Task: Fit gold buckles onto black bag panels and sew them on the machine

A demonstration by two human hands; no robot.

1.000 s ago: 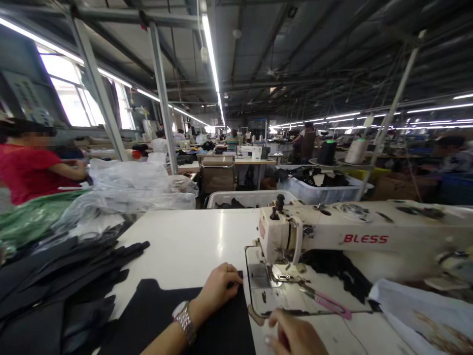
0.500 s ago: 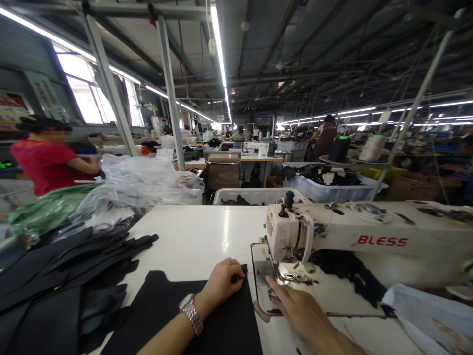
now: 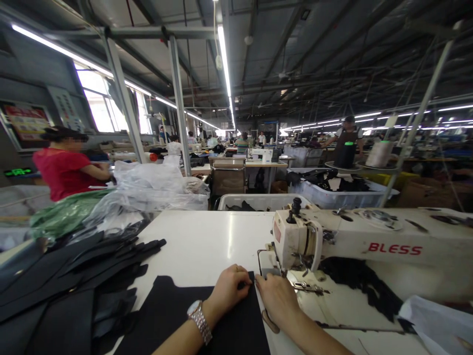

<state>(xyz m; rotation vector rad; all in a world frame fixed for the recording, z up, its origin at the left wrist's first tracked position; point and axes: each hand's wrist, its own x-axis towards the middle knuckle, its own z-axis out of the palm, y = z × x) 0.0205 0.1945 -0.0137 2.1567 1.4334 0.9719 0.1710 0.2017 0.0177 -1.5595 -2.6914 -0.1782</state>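
Observation:
A flat black fabric panel (image 3: 185, 315) lies on the white table, its right edge running alongside the sewing machine (image 3: 354, 236). My left hand (image 3: 231, 286), with a watch (image 3: 199, 320) on its wrist, is closed in a pinch at the panel's upper right corner. Beside it, my right hand (image 3: 277, 298) has its fingers bent together at that same corner, just left of the machine's presser foot area. What the right fingertips hold, if anything, is too small to make out.
Black cut pieces (image 3: 74, 281) are heaped on the left. White plastic bags (image 3: 148, 177) lie behind them. A white bin (image 3: 266, 199) stands beyond the table, and thread cones (image 3: 380, 154) rise behind the machine. A person in red (image 3: 66, 170) works at the left.
My right hand has drawn left from the machine's needle plate to the fabric's corner, its fingers now bent. My left hand keeps its pinch. The whole view has shifted slightly.

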